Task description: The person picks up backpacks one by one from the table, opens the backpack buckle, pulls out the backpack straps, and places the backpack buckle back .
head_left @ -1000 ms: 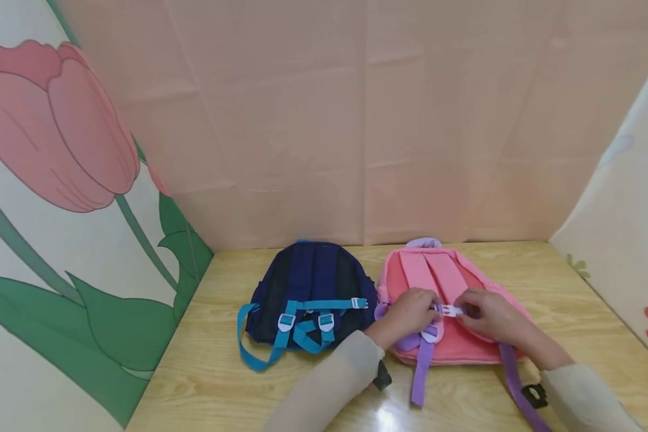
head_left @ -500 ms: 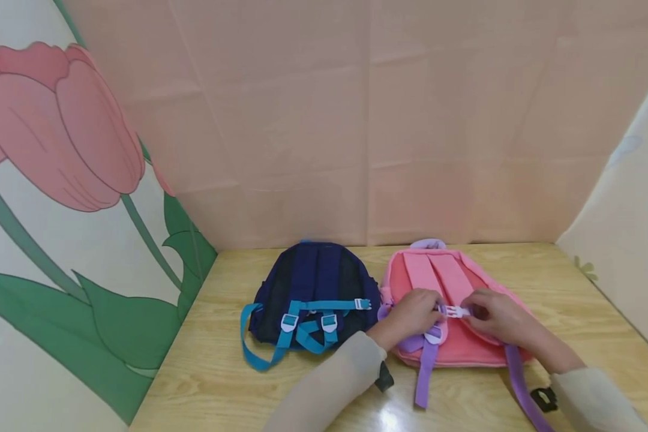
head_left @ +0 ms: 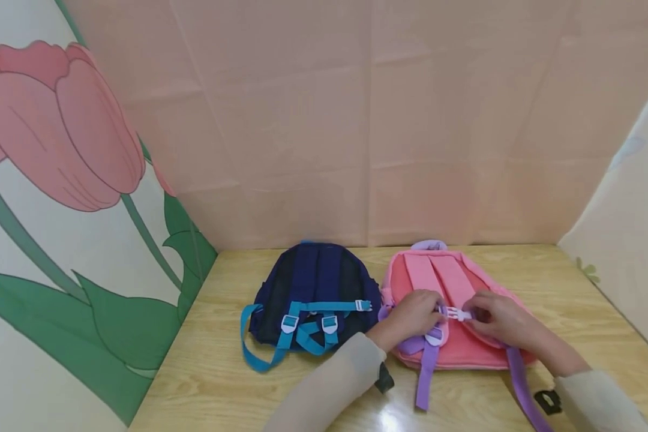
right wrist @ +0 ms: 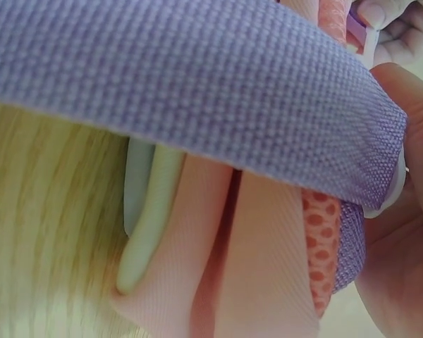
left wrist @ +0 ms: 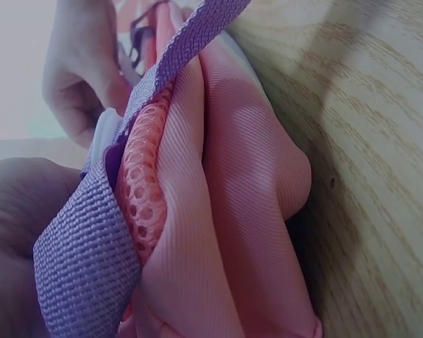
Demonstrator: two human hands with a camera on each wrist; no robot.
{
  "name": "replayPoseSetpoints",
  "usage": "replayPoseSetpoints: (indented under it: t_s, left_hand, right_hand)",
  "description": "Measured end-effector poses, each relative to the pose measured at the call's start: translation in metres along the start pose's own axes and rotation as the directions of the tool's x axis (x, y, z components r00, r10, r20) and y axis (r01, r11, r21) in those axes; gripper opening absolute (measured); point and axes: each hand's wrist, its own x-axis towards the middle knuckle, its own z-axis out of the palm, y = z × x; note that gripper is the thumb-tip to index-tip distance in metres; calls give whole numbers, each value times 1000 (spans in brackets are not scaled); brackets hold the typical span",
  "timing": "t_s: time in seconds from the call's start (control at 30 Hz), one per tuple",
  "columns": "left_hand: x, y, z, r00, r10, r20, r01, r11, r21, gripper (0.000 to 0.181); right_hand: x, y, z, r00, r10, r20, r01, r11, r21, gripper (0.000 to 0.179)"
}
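A pink backpack (head_left: 475,354) lies on the table with its shoulder-strap side up. Over its middle sits a white side-release buckle (head_left: 456,313) on purple webbing, its prongs pointing left. My left hand (head_left: 418,309) pinches the webbing at the buckle's left end, and the fingers hide the part they hold. From the other side, my right hand (head_left: 499,317) pinches the pronged half near its right end. In the left wrist view a purple strap (left wrist: 92,246) loops beside the palm. Another purple strap (right wrist: 197,91) crosses the right wrist view in front of the pink fabric.
A navy backpack (head_left: 315,276) with turquoise straps (head_left: 261,360) lies left of the pink one, nearly against it. Purple strap tails (head_left: 425,378) hang toward the table's front. A pinkish-beige cloth (head_left: 302,120) backs the wooden table (head_left: 194,372), with flower-printed panels (head_left: 97,132) at the sides.
The head view has shifted slightly, so everything sits a little farther right in it. Both hands keep their hold at the buckle and have hardly moved over the backpack.
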Motion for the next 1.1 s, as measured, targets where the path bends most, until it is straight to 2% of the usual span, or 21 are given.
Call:
replayPoseSetpoints:
  t_s: [0.37, 0.63, 0.87, 1.1]
  left_hand:
    - [-1, -1, -1, 1000, -11, 0, 11, 1000, -27, 16]
    - [0, -1, -3, 1000, -23, 14, 24, 998, -51, 16]
    - [-1, -1, -5, 1000, -23, 10, 24, 998, -58, 17]
    - [-4, 1, -8, 1000, -19, 7, 19, 996, -83, 19]
  right_hand:
    - [1, -3, 1, 996, -85, -10, 85, 996, 4, 26]
    - [3, -11, 1, 1000, -3, 11, 2, 996, 84, 34]
    - [5, -13, 6, 999, -14, -42, 18, 996, 88, 34]
    - [8, -13, 9, 999, -1, -36, 4, 996, 90, 29]
